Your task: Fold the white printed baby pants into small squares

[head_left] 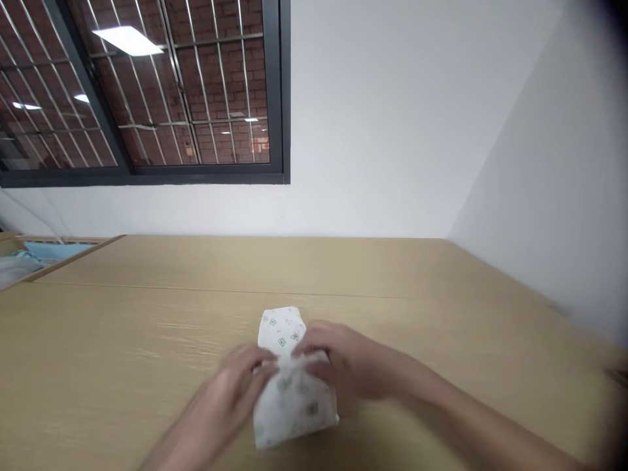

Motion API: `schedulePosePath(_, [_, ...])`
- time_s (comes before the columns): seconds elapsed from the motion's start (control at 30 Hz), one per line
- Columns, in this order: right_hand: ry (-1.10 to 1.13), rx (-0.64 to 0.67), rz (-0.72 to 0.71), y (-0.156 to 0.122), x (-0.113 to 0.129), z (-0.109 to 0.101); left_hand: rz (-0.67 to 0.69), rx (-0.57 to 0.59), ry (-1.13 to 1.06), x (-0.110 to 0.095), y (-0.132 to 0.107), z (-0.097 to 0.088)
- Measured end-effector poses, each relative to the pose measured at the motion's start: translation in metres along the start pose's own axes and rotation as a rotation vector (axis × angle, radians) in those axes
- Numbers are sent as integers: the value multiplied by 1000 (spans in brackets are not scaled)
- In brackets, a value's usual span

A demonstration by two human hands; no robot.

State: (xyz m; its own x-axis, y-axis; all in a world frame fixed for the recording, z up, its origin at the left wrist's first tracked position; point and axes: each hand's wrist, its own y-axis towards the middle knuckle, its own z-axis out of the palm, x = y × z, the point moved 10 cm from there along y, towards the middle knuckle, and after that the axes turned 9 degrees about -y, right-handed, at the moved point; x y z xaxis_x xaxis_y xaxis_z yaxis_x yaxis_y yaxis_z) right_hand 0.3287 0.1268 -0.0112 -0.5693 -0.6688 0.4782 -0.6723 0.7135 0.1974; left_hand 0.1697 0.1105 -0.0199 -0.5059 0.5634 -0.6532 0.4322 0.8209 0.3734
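Observation:
A soft white cloth-like piece with small greenish prints [294, 409] is between my hands, its near part lifted and blurred by motion. Its far end [280, 327] lies on the wooden tabletop. From the left, my left hand [240, 383] pinches the middle of the piece between thumb and fingers. On the other side, my right hand [338, 360] grips the same middle part, fingers bent over it. Where the fingertips meet the material, folds hide the detail. Whether it is a cloth or a diaper cannot be made out.
The wooden tabletop [122, 353] has a seam running across it. At the far left is a wooden-edged compartment with light blue material [59, 250]. Behind stands a white wall [367, 118] with a barred window [196, 85]; another wall bounds the right side.

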Motion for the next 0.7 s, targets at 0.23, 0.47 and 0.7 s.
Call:
schedulePosePath(0.23, [100, -239, 334, 80, -111, 17, -112, -83, 20, 87, 92, 19])
schedulePosePath(0.47, [-33, -331, 324, 80, -116, 24, -80, -180, 150, 75, 71, 31])
schedulePosePath(0.7, [-117, -5, -252, 46, 16, 54, 309, -389, 714, 4, -60, 109])
